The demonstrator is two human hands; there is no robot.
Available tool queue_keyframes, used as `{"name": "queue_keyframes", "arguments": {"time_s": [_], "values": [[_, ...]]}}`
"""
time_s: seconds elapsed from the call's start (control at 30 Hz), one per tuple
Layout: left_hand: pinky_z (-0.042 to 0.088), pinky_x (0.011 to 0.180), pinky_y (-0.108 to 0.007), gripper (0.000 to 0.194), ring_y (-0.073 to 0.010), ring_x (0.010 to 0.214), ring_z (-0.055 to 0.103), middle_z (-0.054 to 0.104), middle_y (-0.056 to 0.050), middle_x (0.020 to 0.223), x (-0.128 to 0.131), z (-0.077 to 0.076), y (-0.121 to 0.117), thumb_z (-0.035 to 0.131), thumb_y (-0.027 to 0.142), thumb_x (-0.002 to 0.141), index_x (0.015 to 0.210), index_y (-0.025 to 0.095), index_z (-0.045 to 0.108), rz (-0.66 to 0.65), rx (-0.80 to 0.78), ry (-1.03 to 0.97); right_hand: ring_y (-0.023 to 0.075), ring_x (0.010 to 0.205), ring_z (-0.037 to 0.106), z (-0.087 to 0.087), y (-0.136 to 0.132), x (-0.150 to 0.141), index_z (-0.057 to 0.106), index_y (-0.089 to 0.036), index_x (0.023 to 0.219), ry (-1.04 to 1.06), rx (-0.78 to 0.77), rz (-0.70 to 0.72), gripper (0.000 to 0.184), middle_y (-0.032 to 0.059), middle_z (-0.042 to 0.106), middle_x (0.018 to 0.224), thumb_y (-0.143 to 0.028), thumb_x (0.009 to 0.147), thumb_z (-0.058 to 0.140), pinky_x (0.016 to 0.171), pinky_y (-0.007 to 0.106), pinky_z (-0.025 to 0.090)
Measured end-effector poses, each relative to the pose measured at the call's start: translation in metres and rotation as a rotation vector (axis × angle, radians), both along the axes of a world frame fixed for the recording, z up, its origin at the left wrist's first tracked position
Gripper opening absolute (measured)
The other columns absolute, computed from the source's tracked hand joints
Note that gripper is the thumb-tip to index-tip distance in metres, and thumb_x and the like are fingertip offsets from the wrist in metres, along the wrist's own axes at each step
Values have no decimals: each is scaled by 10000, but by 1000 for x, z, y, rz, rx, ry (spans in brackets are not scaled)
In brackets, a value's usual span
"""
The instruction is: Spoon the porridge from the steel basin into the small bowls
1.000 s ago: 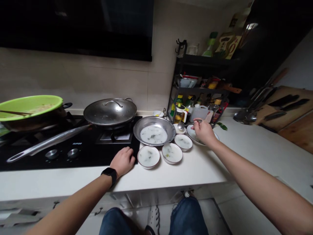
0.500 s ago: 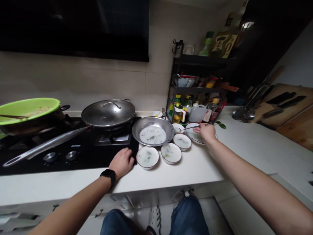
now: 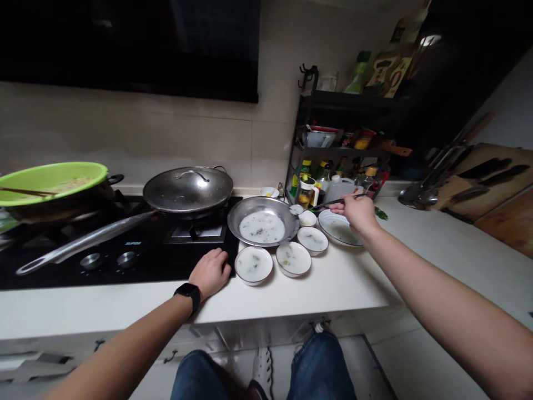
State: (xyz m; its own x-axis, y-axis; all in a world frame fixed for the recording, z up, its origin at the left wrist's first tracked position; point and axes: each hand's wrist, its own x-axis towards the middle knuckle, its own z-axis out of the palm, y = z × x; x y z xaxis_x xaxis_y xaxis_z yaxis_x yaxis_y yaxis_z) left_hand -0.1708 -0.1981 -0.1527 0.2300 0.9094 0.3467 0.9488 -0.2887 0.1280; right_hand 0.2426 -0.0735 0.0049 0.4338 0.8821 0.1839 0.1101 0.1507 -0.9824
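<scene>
Right hand (image 3: 357,214) holds a metal spoon (image 3: 328,203) by its long thin handle, fingers (image 3: 348,206) clamped on the handle end, spoon held level in the air. Spoon head reaches left to just over the right rim of the steel basin (image 3: 262,221); it looks white-filled, but too small to be sure. Basin sits on the white bench (image 3: 333,289) right beside the hob, holding white milky liquid with dark green flecks.

Around the basin: small white bowl (image 3: 307,218) just right of it, touching or nearly so. Three more white bowls with the same white liquid sit in an arc along its front and right: (image 3: 253,265) in front, (image 3: 293,259) front right, (image 3: 312,240) right. Wide white plate (image 3: 338,228) right of those, under the right hand, hand not clearly touching it. Small dish (image 3: 269,191) behind the basin.

Left hand (image 3: 210,272) is left of the front bowl, resting palm down at the corner of the black glass gas hob (image 3: 125,266), fingers (image 3: 219,261) loosely together, holding nothing. Black smartwatch (image 3: 187,291) on that wrist.

Left of the basin: steel-lidded wok (image 3: 187,190) on the hob, long metal handle (image 3: 83,241) pointing front left. Further left, lime green basin (image 3: 50,180) tilted on a dark pan. Behind the basin, black rack (image 3: 328,150) with bottles and jars. Far right of it, knives on a wooden board (image 3: 487,172).
</scene>
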Motion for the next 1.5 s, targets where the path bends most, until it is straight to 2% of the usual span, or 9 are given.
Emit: {"name": "queue_keyframes", "arguments": {"time_s": [0.23, 0.43, 0.53, 0.63, 0.73, 1.0, 1.13, 1.23, 1.5], "values": [[502, 890, -396, 143, -259, 928, 626, 645, -98, 938, 1, 1, -1, 491, 219, 925, 845, 223, 609, 4, -5, 5, 209, 596, 747, -36, -7, -51, 567, -193, 998, -100, -28, 155, 154, 32, 680, 607, -347, 992, 559, 627, 336, 655], [500, 877, -412, 143, -269, 917, 617, 650, -106, 937, 0, 2, -1, 490, 213, 917, 841, 216, 611, -6, -6, -17, 236, 947, 769, -43, -47, -55, 703, -222, 1112, -1033, 441, 606, 248, 115, 793, 1060, -334, 993, 517, 894, 391, 626], [500, 876, -409, 145, -266, 915, 617, 650, -105, 942, 1, 1, -1, 488, 214, 920, 848, 215, 613, 0, -7, -11, 234, 1020, 753, -32, -58, -39, 725, -217, 1144, -1207, 575, 593, 288, 121, 778, 1150, -315, 1009, 491, 923, 375, 611], [502, 882, -411, 149, -268, 918, 617, 648, -108, 940, 1, 1, 0, 482, 211, 920, 848, 211, 612, -1, -10, 2, 237, 1008, 746, -20, -53, -19, 725, -195, 1138, -1124, 521, 277, 330, 139, 770, 1152, -334, 1030, 446, 940, 380, 595], [502, 884, -411, 145, -268, 920, 615, 651, -108, 944, 1, 0, 0, 485, 211, 917, 848, 215, 613, -2, -9, -6, 271, 1073, 724, -16, -39, -1, 723, -210, 940, -1054, 415, 46, 342, 146, 781, 1067, -331, 1016, 412, 1015, 417, 551], [505, 889, -414, 135, -273, 927, 620, 656, -105, 935, 1, 1, -1, 497, 220, 912, 841, 219, 612, 0, -8, -9, 286, 890, 764, -52, -14, 10, 668, -156, 1124, -803, 108, 6, 311, 98, 772, 751, -325, 983, 448, 937, 428, 566], [506, 880, -409, 136, -269, 920, 623, 655, -103, 934, 1, 1, -1, 496, 220, 911, 840, 220, 612, 2, 0, -5, 261, 681, 761, -64, -6, 10, 659, -173, 1027, -396, -34, -23, 214, 82, 745, 671, -347, 958, 555, 731, 373, 621], [506, 875, -408, 140, -271, 917, 626, 650, -105, 929, 0, 0, 0, 493, 221, 914, 841, 216, 613, -1, 5, 1, 258, 574, 748, -68, 2, 10, 639, -192, 906, -143, -100, -60, 161, 71, 702, 587, -334, 948, 577, 603, 358, 636], [505, 871, -407, 140, -264, 907, 614, 652, -99, 927, -1, 0, 0, 497, 224, 911, 831, 220, 612, -5, 7, -14, 225, 549, 760, -56, 7, 16, 584, -179, 935, 32, -56, -114, 80, 13, 647, 547, -253, 966, 576, 588, 341, 681]]}}
